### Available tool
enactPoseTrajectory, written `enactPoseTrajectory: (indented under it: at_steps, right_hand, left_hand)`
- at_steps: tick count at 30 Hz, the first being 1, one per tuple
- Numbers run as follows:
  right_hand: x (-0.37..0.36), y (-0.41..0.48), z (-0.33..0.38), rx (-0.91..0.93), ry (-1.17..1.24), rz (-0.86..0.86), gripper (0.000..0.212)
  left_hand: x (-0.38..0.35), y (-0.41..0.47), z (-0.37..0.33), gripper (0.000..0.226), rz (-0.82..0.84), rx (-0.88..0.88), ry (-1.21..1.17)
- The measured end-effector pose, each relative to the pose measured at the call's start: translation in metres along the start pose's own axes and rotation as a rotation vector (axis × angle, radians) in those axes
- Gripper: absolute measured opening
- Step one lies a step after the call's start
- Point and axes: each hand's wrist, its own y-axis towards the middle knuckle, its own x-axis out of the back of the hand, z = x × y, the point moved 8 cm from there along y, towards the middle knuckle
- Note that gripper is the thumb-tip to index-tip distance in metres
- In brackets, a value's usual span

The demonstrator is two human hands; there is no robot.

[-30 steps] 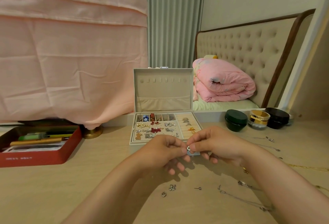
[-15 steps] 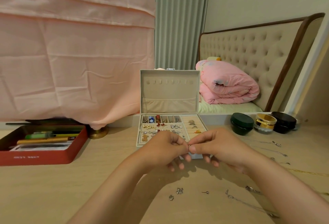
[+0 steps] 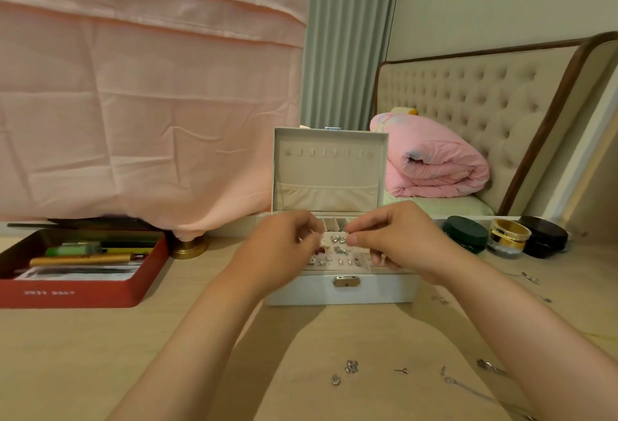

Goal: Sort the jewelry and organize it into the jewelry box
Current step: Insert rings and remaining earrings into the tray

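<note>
Jewelry box (image 3: 341,292): one is counted, 12 o'clock.
Round jars (image 3: 465,234): three are counted, 2 o'clock.
Red tray (image 3: 77,293): one is counted, 9 o'clock.
Pink quilt (image 3: 434,166): one is counted, 1 o'clock.

A single view, worn on the person's head, faces forward and a little down across the wooden table (image 3: 83,353). It sits close — the forearms enter from the bottom edge, and the left hand (image 3: 284,250) and right hand (image 3: 398,240) meet near the centre, over the open jewelry box (image 3: 301,292). The wide lens also takes in the red tin (image 3: 83,293) at the left, the pink cloth (image 3: 133,103) beyond and the headboard (image 3: 485,93) at the right, which leans.
</note>
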Motion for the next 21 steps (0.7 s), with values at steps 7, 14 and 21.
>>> enactPoseTrajectory:
  at_steps: [7, 14, 21]
  right_hand:
    - [-0.027, 0.043, 0.025, 0.134, -0.192, 0.006, 0.011]
    - [-0.071, 0.064, 0.033, 0.262, -0.542, 0.057, 0.015]
    - [-0.086, 0.062, 0.038, 0.33, -0.762, 0.101, 0.012]
  left_hand:
    - [0.041, 0.005, 0.051, 0.024, -0.103, 0.027, 0.29]
    - [0.021, 0.003, 0.067, 0.016, 0.015, 0.058, 0.22]
    - [0.019, 0.001, 0.071, 0.021, 0.035, 0.074, 0.188]
